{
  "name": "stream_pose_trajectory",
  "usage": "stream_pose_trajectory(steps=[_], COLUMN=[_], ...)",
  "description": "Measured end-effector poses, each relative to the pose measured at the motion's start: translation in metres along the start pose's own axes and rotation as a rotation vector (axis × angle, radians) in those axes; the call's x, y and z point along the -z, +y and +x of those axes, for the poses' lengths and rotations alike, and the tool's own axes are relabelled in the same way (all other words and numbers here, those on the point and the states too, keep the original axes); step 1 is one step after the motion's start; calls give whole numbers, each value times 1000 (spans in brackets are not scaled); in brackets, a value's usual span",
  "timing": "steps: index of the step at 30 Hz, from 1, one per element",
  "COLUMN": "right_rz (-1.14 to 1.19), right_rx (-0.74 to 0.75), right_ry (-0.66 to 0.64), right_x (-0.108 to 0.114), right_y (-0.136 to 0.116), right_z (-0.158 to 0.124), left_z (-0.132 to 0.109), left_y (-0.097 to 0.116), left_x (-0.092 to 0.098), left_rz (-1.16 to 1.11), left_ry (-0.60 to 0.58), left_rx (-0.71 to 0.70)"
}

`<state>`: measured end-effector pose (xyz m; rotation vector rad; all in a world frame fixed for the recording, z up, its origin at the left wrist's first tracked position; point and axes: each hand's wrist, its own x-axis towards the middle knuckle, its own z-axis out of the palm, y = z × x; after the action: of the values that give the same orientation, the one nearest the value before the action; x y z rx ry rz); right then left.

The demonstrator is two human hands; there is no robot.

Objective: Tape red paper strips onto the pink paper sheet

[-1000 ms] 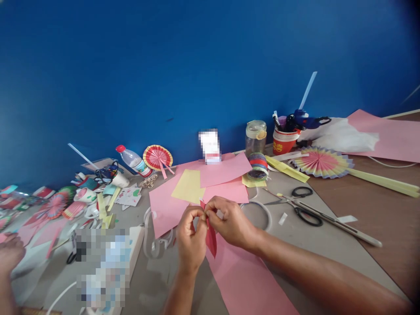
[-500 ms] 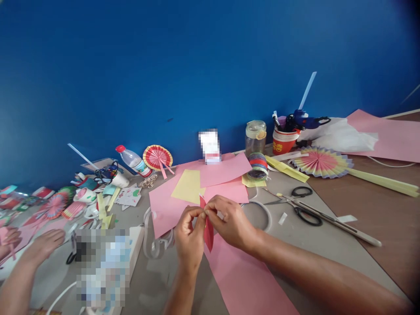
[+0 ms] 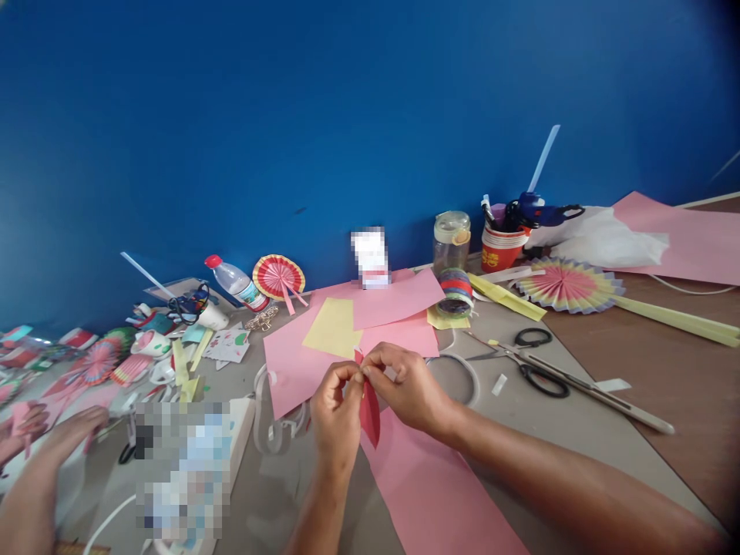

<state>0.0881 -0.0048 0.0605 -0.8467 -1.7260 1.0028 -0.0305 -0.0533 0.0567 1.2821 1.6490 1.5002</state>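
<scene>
Both my hands pinch the top of a small folded red paper piece (image 3: pixel 368 412) above the table. My left hand (image 3: pixel 336 420) grips it from the left with thumb and fingers closed. My right hand (image 3: pixel 405 385) pinches it from the right. The red piece hangs down between them, over a long pink paper sheet (image 3: pixel 439 493). More pink sheets (image 3: pixel 398 301) and a yellow sheet (image 3: pixel 332 327) lie just beyond my hands.
Long scissors (image 3: pixel 555 374) lie to the right. A glass jar (image 3: pixel 451 240), a red cup of pens (image 3: pixel 500 245), a tape roll (image 3: pixel 455 293) and pleated paper fans (image 3: pixel 570 284) stand behind. Another person's hand (image 3: pixel 66 432) rests at the far left among paper crafts. A water bottle (image 3: pixel 234 281) lies at the wall.
My hands keep pinching the red paper, shifting it only slightly. The other person's hand at the left reached in over the table and now rests near the crafts.
</scene>
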Motion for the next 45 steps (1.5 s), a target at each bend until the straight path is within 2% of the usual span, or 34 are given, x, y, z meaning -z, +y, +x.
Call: stream_pose_trajectory(steps=[7,17,25,29,31,35,37,45], right_rz=[-25,-41,-277,-370,-349,-177,-101,-35], right_rx=[157,124,407,460,423,156,75,39], right_ry=[-10,2,76,67,65,31,-8,-96], right_x=[1,-2,-4,-3,-3,-2,1,5], right_y=[3,5,14,15,14,11,8,3], right_z=[-1,-2,-1,0,0,1,2,3], left_z=[1,1,2,2,1,1,1,1], left_y=[-5,0,2,0,0,0,1,1], left_x=[1,0,-1,0,-1,0,0,3], left_rz=[-26,-20,-30,-38,-36,-76,-105,-96], left_ry=[24,14,-2,-37,-44,-87,-90,-54], left_rx=[14,11,-8,-32,-33,13,49,94])
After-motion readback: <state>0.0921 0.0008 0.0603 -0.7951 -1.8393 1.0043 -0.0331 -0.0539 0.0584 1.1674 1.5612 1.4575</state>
